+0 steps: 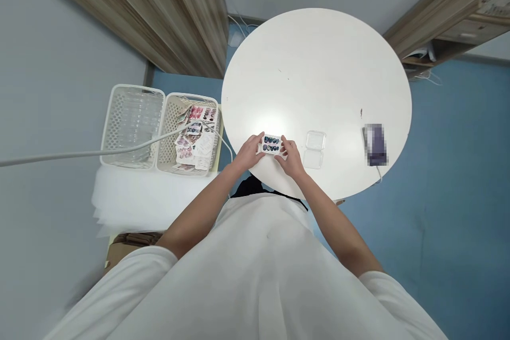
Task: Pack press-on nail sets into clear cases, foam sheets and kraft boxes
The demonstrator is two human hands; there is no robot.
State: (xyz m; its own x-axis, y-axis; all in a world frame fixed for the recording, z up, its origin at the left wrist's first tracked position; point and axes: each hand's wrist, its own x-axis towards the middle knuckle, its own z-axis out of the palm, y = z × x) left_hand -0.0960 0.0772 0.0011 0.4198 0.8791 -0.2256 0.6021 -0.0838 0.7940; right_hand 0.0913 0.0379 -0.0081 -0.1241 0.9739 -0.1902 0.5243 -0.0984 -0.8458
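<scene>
Between my two hands, over the near part of the round white table [319, 64], is a white card of press-on nails [271, 144]. Dark blue-green and purple nails lie on it in two rows. My left hand [249, 152] grips the card's left edge with thumb and fingers. At the right edge, my right hand [290, 158] holds it the same way. Just right of my right hand, a clear plastic case [316, 140] lies opened flat on the table, its two halves side by side.
A dark device [375, 144], blurred out, lies at the table's right with a cable. On the left stand a white basket of clear cases [104, 133] and a white basket of nail cards [160, 154]. White sheets [147, 196] lie before them. A white cable [99, 152] crosses above the baskets.
</scene>
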